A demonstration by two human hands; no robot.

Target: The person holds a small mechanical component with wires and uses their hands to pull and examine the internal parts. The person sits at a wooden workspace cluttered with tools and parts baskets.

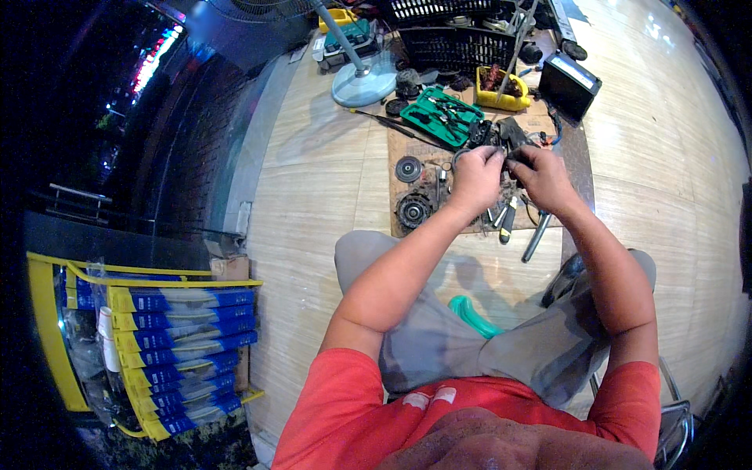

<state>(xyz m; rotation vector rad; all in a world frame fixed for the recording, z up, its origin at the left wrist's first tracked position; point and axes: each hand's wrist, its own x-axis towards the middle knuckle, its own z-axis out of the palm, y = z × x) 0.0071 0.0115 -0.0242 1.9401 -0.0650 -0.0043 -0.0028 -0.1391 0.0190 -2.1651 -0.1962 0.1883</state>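
My left hand (479,182) and my right hand (542,178) meet over a cardboard sheet (397,149) on the floor. Fingers on both hands are pinched together around something small and dark; their grip hides what it is. Just below them lie a screwdriver (508,222) with a black and yellow handle and a grey rod-like handle (536,238). Left of my left hand are a dark round metal disc (408,168) and a larger finned round part (413,210). Beyond it sits an open green tool case (441,117) holding several dark-handled tools.
Farther away stand a yellow bin (514,102), a black plastic crate (458,52) and a black box (569,88). A fan's round base (363,82) is at the back left. A yellow rack (164,283) with blue packages stands at left. Something green and curved (474,317) lies between my legs.
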